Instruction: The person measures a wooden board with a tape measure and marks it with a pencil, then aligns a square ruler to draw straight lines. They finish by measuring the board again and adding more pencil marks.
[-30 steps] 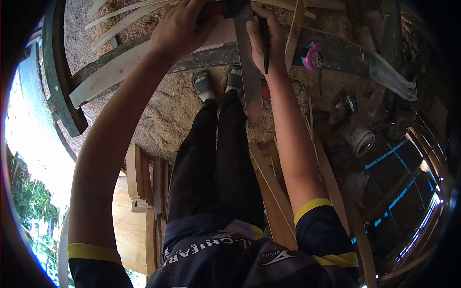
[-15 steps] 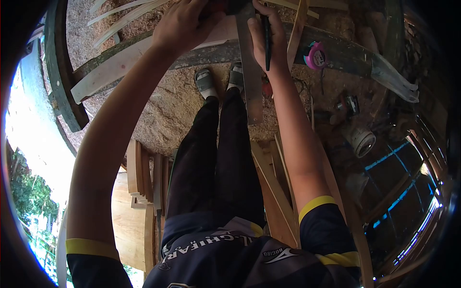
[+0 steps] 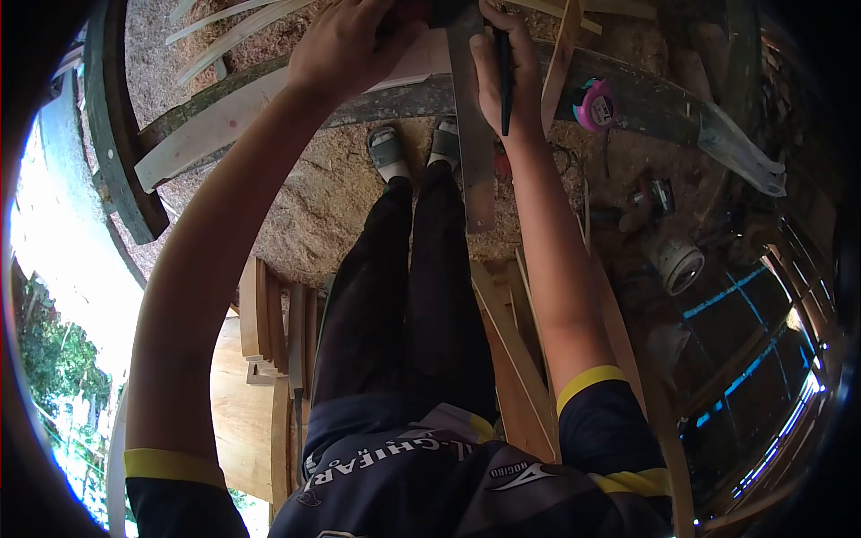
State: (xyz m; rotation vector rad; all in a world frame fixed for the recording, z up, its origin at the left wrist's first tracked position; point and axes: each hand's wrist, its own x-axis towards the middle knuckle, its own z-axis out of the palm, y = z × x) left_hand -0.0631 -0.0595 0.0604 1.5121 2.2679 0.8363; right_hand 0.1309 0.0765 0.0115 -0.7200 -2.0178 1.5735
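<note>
At the top of the view my left hand [image 3: 352, 45] rests on a pale board [image 3: 197, 143] that lies along a dark beam [image 3: 386, 100]; its fingers run up to the frame's edge beside a dark object with some red on it, too dim to make out. To the right, my right hand [image 3: 508, 76] has its fingers closed around a dark pen-like tool [image 3: 506, 90]. A long flat metal blade [image 3: 475, 161], like a square or ruler, crosses the beam between my hands and points down toward my body.
A pink tape measure [image 3: 595, 106] lies on the beam to the right. Clear plastic [image 3: 740, 148] hangs over its right end. A jar [image 3: 679, 266] sits lower right. Wood pieces [image 3: 262, 314] stand beside my legs. Thin strips [image 3: 238, 40] lie upper left on shavings.
The view has shifted slightly, so most things appear a little farther right. My hands stay in nearly the same place relative to the board and the blade.
</note>
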